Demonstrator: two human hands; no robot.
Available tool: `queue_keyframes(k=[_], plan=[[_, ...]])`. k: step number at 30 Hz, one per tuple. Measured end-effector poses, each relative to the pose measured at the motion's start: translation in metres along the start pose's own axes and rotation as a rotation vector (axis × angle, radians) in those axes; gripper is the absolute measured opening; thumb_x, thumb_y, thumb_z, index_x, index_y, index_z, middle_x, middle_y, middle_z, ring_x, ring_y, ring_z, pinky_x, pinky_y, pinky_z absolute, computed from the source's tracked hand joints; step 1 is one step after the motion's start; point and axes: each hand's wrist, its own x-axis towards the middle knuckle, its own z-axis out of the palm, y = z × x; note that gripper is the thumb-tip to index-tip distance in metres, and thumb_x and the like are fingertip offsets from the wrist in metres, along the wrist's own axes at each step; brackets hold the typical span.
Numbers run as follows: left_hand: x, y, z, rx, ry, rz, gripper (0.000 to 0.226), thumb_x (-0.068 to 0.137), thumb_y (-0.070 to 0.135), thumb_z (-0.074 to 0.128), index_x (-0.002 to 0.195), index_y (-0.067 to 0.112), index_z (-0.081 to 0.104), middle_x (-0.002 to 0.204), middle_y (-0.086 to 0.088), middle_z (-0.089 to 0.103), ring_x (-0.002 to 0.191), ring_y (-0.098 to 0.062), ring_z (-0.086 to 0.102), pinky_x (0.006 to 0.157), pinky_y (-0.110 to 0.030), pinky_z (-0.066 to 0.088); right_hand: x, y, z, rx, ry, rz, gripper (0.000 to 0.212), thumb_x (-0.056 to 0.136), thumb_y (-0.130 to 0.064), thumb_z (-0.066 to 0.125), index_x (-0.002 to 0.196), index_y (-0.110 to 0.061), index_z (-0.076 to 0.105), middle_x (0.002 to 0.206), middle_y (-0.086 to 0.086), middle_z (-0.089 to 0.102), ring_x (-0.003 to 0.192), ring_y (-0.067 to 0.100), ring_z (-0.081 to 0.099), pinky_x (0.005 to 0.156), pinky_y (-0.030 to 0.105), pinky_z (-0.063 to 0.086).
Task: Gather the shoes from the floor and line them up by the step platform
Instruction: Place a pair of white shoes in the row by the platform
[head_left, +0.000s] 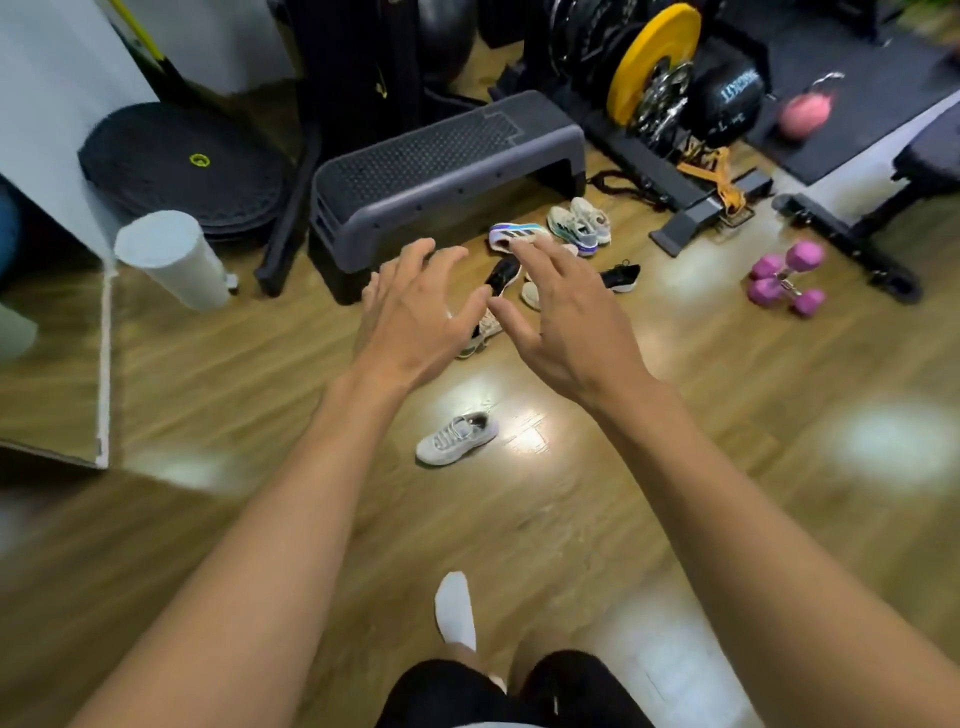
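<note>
Head view: both arms are stretched out over the floor (234, 374) toward the mess. Left grip (415, 312) and right grip (566, 317) are both apart, fingers spread, nothing in either. Shoes are scattered in front of the step platform (441, 171). There's a white sneaker (457, 439) alone and nearest me, and a beige shoe (485, 330) and a black shoe (503, 275) peeking out between the hands. A second black shoe (621, 276) sits off right, with a purple striped shoe (514, 235) and a grey-teal pair (579, 223) by the platform's right end. Nothing's lined up yet. Smart way to start?

Reply: One shoe per hand, I'd say. Beige with the left, black with the right, pinched at the heel collar so they hang straight. Set them soles down, toes the same way, along the platform's front edge, starting at the left end so there's room.

OP: And the rest?

Reply: The grey-teal pair probably only needs a nudge. Mind the pink dumbbells (784, 280) when you go for the far black one. The white sneaker is well apart, so give it its own trip.
</note>
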Motion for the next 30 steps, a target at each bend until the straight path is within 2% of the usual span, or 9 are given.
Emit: queue_keyframes(k=[9, 14, 20, 27, 30], plan=[[0.138, 0.011, 0.077, 0.035, -0.068, -0.096, 0.05, 0.091, 0.051, 0.044, 0.135, 0.028, 0.046, 0.141, -0.001, 0.041, 0.129, -0.026, 0.037, 0.108, -0.049, 0.028, 0.107, 0.105, 0.028, -0.003, -0.07, 0.046, 0.061, 0.093, -0.051, 0.046, 0.145, -0.021, 0.036, 0.149, 0.004, 0.038, 0.136, 0.022, 0.034, 0.109, 0.04, 0.035], [0.194, -0.002, 0.112, -0.02, -0.045, -0.29, 0.05, 0.092, 0.051, 0.045, 0.136, 0.027, 0.046, 0.141, -0.001, 0.042, 0.13, -0.024, 0.038, 0.109, -0.048, 0.03, 0.176, 0.151, 0.057, 0.039, -0.164, -0.053, 0.06, 0.093, -0.051, 0.047, 0.144, -0.022, 0.036, 0.15, 0.004, 0.036, 0.138, 0.023, 0.033, 0.107, 0.041, 0.034], [0.229, -0.036, 0.149, -0.026, -0.013, -0.506, 0.047, 0.091, 0.048, 0.046, 0.135, 0.031, 0.045, 0.14, 0.0, 0.043, 0.129, -0.025, 0.04, 0.103, -0.047, 0.03, 0.242, 0.166, 0.099, 0.055, -0.318, -0.204, 0.06, 0.092, -0.049, 0.048, 0.144, -0.023, 0.033, 0.151, 0.004, 0.034, 0.137, 0.025, 0.034, 0.108, 0.042, 0.034], [0.249, -0.116, 0.203, -0.097, -0.066, -0.784, 0.054, 0.089, 0.042, 0.051, 0.14, 0.029, 0.041, 0.144, -0.006, 0.039, 0.134, -0.028, 0.036, 0.11, -0.046, 0.031, 0.305, 0.156, 0.191, 0.025, -0.496, -0.366, 0.065, 0.092, -0.054, 0.045, 0.146, -0.019, 0.032, 0.152, 0.009, 0.034, 0.137, 0.028, 0.033, 0.108, 0.044, 0.035], [0.244, -0.153, 0.23, -0.159, -0.056, -0.914, 0.054, 0.089, 0.036, 0.052, 0.141, 0.026, 0.04, 0.145, -0.009, 0.038, 0.134, -0.03, 0.036, 0.111, -0.046, 0.03, 0.314, 0.146, 0.245, 0.052, -0.601, -0.461, 0.064, 0.092, -0.049, 0.048, 0.146, -0.018, 0.032, 0.152, 0.01, 0.033, 0.136, 0.03, 0.033, 0.109, 0.044, 0.033]])
